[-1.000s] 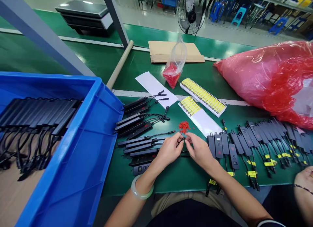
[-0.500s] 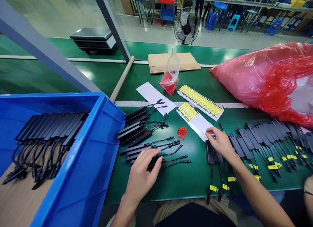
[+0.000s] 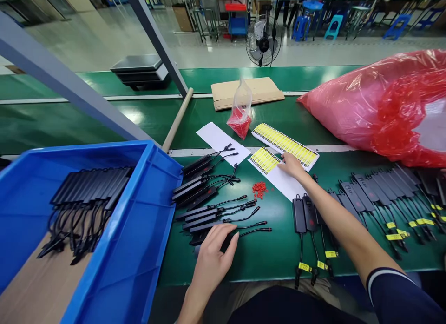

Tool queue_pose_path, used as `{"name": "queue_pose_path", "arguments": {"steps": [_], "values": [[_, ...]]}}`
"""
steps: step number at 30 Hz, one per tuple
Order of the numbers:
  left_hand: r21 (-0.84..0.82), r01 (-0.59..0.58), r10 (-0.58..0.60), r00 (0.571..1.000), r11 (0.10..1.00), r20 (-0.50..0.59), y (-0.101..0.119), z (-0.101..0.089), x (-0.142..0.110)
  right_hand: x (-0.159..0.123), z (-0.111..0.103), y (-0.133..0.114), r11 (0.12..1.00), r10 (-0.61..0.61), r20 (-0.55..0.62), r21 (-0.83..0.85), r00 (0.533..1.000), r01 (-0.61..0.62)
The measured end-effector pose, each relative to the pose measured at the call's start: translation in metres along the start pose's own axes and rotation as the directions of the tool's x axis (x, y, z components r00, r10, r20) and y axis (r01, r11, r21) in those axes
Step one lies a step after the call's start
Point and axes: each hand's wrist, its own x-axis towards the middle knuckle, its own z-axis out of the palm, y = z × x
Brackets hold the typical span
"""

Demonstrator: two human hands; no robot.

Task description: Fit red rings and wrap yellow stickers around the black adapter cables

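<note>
My left hand lies flat, fingers stretched, on the nearest black cabled module in a pile of such modules at the table's middle. My right hand reaches forward and its fingers rest on the sheet of yellow labels; whether it pinches a label is hidden. A small heap of tiny red rings lies between the pile and the sheet. To the right, a row of black modules with yellow tags lies side by side on the green belt.
A blue crate holding several black modules stands at the left. A second label sheet, a small bag of red parts, flat cardboard and a big red plastic bag lie farther back. A grey frame post slants overhead left.
Both hands parted from a cable end held at the middle. The left went down onto the module pile; the right swept right and then forward to the yellow label sheet.
</note>
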Motion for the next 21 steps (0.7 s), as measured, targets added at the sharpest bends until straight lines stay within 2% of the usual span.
{"name": "queue_pose_path", "arguments": {"steps": [6,12,14,17,19,21], "values": [[0.016,-0.079,0.079,0.996,0.997,0.037,0.008,0.004,0.029,0.005,0.005,0.000,0.999,0.031,0.003,-0.019,1.000,-0.031],[0.001,-0.100,0.100,0.994,0.995,0.038,0.010,0.007,0.029,0.003,0.009,-0.002,0.996,0.084,-0.010,0.022,0.996,-0.084],[0.003,-0.118,0.118,0.991,0.993,0.062,0.012,0.008,0.035,0.000,0.008,-0.003,0.995,0.093,-0.008,0.049,0.996,-0.092],[0.058,-0.148,0.137,0.976,0.987,0.169,0.014,0.017,0.070,-0.006,0.005,-0.003,0.991,0.084,-0.001,0.106,0.996,-0.084],[0.152,-0.151,0.100,0.948,0.977,0.302,0.013,0.030,0.108,-0.010,0.001,-0.002,0.985,0.076,0.005,0.155,0.997,-0.075],[0.171,-0.162,0.092,0.928,0.972,0.360,0.010,0.047,0.149,-0.013,-0.002,-0.001,0.975,0.068,0.009,0.211,0.998,-0.068]]}}
